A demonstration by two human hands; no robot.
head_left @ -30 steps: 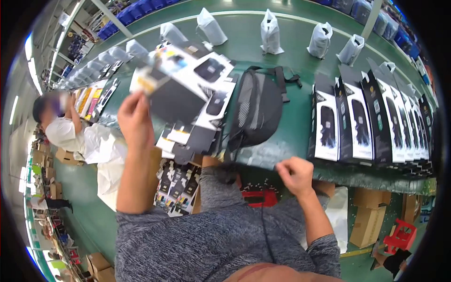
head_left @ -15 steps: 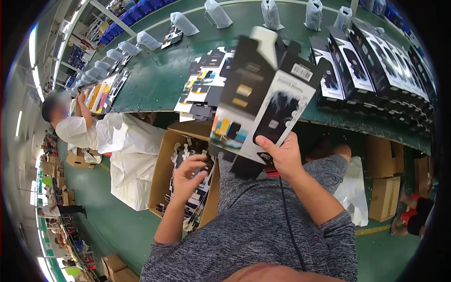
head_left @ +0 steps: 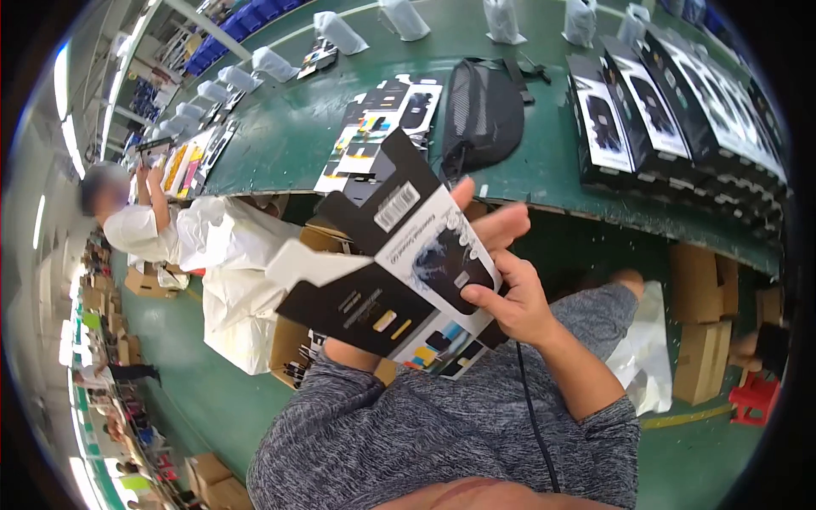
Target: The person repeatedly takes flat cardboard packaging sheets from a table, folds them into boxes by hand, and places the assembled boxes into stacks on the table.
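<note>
A partly unfolded printed carton (head_left: 438,255), black and white with a barcode flap, is tilted above my lap. My right hand (head_left: 516,306) grips its lower right side, thumb on the printed front. My left hand (head_left: 497,223) reaches behind the carton. Its stretched fingers show past the right edge, while the palm and wrist are hidden. Whether those fingers touch the cardboard I cannot tell. On the bench beyond lie flat printed cartons (head_left: 374,127) in a pile and a black mesh bag (head_left: 483,115).
Finished-looking boxes (head_left: 633,110) stand in rows at the right of the green bench (head_left: 544,183). Wrapped items (head_left: 340,32) line the far side. A cardboard box (head_left: 285,348) of flat pieces sits below left. Another person (head_left: 140,221) works at the left.
The carton has swung round to the left and tilted, its flaps now pointing left. My left hand has moved right, behind it. The mesh bag, mostly hidden before, is now in view.
</note>
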